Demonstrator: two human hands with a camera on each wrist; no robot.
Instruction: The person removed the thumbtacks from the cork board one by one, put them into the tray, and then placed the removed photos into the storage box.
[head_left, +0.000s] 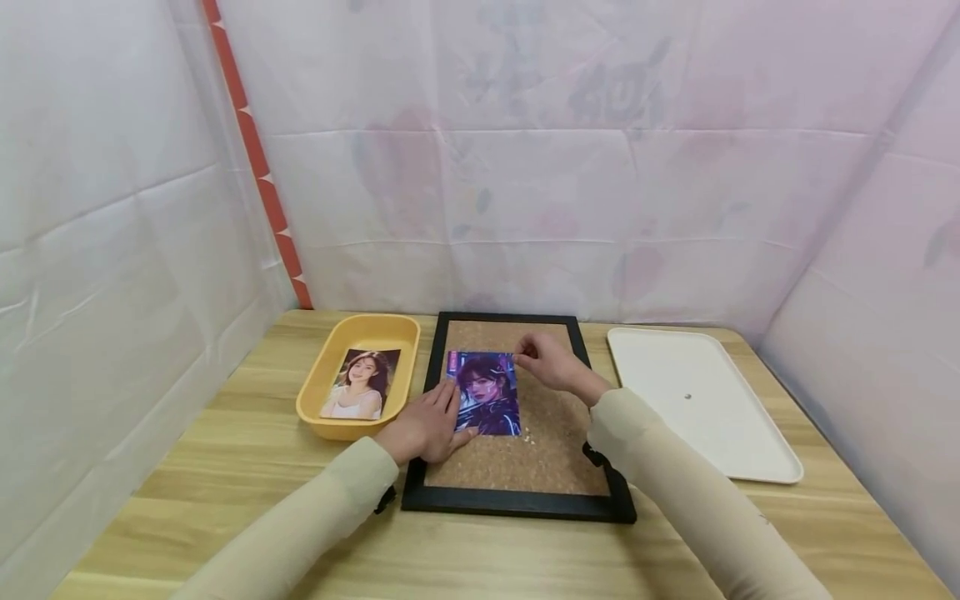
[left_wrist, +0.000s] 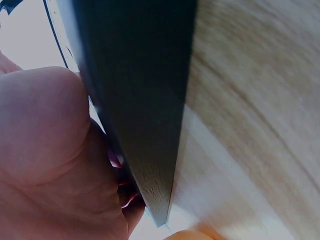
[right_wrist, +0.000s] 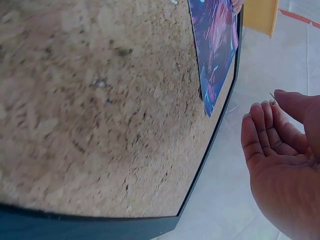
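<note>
A picture card (head_left: 487, 400) of a purple and blue figure lies on a cork board (head_left: 517, 467) with a black frame (head_left: 517, 502). My left hand (head_left: 431, 423) rests on the card's left side, fingers extended and thumb near its lower edge. In the left wrist view, the palm (left_wrist: 50, 150) is beside the frame's dark side. At the card's top right corner, my right hand (head_left: 551, 363) pinches a small pin (right_wrist: 272, 96) between thumb and index finger. The pin's thin point shows in the right wrist view, above the board surface.
Left of the board, a yellow tray (head_left: 307, 400) holds a photo (head_left: 362, 385) of a person in white. On the right is a white tray (head_left: 720, 433) with a small dark speck. Cloth walls (head_left: 525, 208) enclose the wooden table (head_left: 225, 467) at the back and sides.
</note>
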